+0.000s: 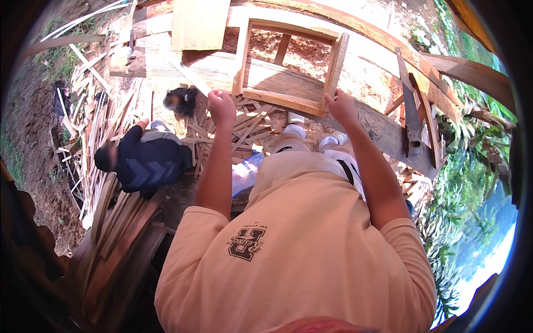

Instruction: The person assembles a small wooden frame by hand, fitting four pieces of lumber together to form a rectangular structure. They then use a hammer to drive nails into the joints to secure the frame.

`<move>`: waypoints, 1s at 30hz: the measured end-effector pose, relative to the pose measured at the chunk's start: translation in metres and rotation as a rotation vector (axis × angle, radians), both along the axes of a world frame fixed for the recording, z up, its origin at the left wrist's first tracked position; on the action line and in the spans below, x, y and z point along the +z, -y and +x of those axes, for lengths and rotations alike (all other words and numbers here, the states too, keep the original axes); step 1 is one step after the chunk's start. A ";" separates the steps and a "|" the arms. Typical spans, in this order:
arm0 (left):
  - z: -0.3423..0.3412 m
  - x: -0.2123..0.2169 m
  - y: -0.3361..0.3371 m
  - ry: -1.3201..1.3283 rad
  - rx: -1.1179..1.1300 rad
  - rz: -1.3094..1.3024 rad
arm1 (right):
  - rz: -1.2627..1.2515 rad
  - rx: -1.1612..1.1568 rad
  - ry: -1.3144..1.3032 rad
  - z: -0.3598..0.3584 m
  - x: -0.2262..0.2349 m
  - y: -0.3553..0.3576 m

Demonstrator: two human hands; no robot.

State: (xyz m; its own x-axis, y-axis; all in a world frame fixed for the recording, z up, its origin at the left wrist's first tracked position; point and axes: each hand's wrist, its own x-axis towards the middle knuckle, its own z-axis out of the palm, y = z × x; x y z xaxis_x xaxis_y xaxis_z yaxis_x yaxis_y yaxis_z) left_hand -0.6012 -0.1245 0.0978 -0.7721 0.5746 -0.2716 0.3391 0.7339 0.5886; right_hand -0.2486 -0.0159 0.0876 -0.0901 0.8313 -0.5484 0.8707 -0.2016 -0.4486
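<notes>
A rectangular wooden frame (283,101) rests on a long grey plank (383,136) in front of me. My right hand (341,109) is closed at the frame's near right corner, fingers pinching its edge. Left of the frame, my left hand (222,109) is closed on one end of a thin pale strip (189,75), which slants away to the far left. Whether the strip is wood or something else, I cannot tell. Several nails (369,127) lie on the plank right of my right hand. Beyond them lies what looks like a handsaw (408,102).
A person in a dark jacket (152,164) crouches at the left, near a small dark figure (183,101). Wood offcuts (244,125) litter the ground. A flat board (200,25) lies at the far left. Long boards (125,233) are stacked at the lower left; plants (461,205) grow at the right.
</notes>
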 end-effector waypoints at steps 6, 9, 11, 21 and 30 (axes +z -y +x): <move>0.003 -0.047 0.042 0.348 0.207 0.191 | -0.008 0.070 0.037 -0.020 0.034 -0.016; 0.015 -0.052 0.037 0.736 0.339 0.331 | 0.057 -0.005 0.050 -0.013 0.024 -0.018; 0.019 -0.058 0.030 0.931 0.476 0.425 | -0.031 -0.174 -0.085 -0.001 0.009 -0.018; 0.026 -0.056 0.009 0.403 0.257 0.454 | -0.148 -0.537 -0.482 0.021 0.042 -0.025; 0.025 -0.054 0.032 0.408 0.049 0.379 | 0.116 -0.282 -0.604 0.018 0.009 -0.029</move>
State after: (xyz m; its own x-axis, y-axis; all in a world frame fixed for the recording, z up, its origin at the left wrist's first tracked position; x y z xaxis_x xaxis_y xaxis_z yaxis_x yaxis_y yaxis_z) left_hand -0.5761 -0.1564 0.0437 -0.6756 0.6565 -0.3356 -0.0004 0.4549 0.8906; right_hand -0.2305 0.0133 0.0966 -0.1237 0.9186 -0.3754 0.3812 -0.3053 -0.8726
